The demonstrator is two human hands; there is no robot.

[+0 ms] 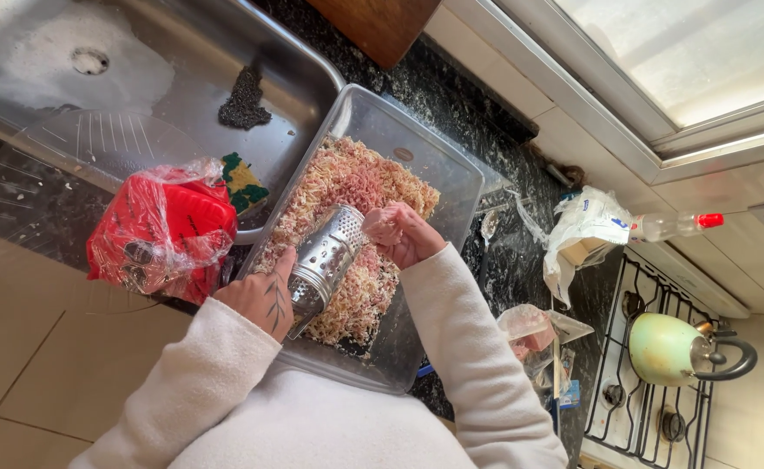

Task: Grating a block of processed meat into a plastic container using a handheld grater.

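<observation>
- Head view: a perforated, cylindrical metal grater (323, 260) is gripped at its lower end by the left hand (260, 300), fingers closed around it, tilted over a clear rectangular plastic tray (451, 174).
- A pale pink lump of meat (384, 227) is pressed against the grater's top by the closed right hand (408, 236).
- Pink-and-cream shreds (356, 178) are heaped in the tray.
- A crinkled red plastic package (163, 230) lies just left of the tray, beside the steel sink (165, 52).

Both arms reach forward in pale cream sleeves, wrists close together. The left hand (259, 298), a leaf tattoo across its back, is curled in a firm grip, thumb raised. The right hand (405, 234) is bunched, fingers pinched tight.
</observation>
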